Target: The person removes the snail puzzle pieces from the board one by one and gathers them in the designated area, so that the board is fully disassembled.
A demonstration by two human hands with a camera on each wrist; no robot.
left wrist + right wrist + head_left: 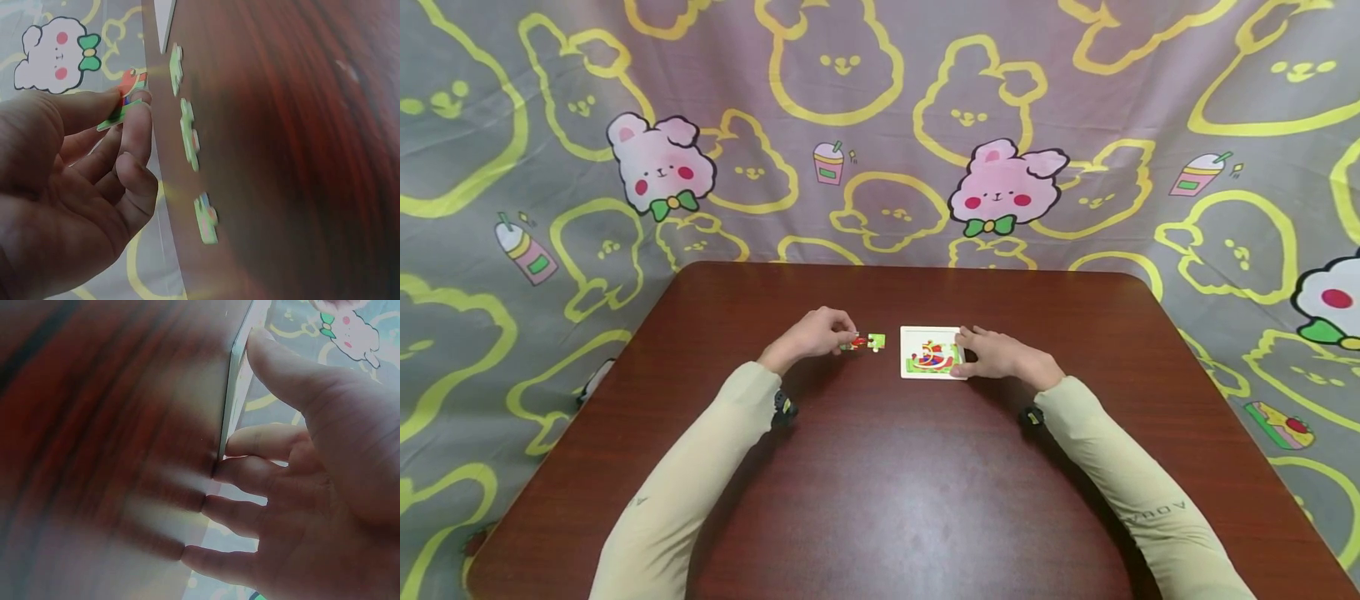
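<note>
My left hand [818, 335] pinches a jigsaw piece [130, 84], red and green with a bit of blue, between thumb and fingertips, raised off the tabletop. Beneath it in the left wrist view, several flat jigsaw pieces [189, 134] lie spaced out in a row. One green piece [877, 341] shows just right of that hand in the head view. Further right is a white puzzle tray [913, 340] with a partly filled red and green picture. My right hand [996, 354] rests at its right edge, thumb on the tray's rim [230, 394], other fingers extended with tips touching the table.
The dark red-brown wooden table [895, 467] extends around the tray on every side. A patterned curtain [880, 100] with cartoon rabbits hangs behind the table and along its sides. Dark wrist bands [784, 408] sit at both cuffs.
</note>
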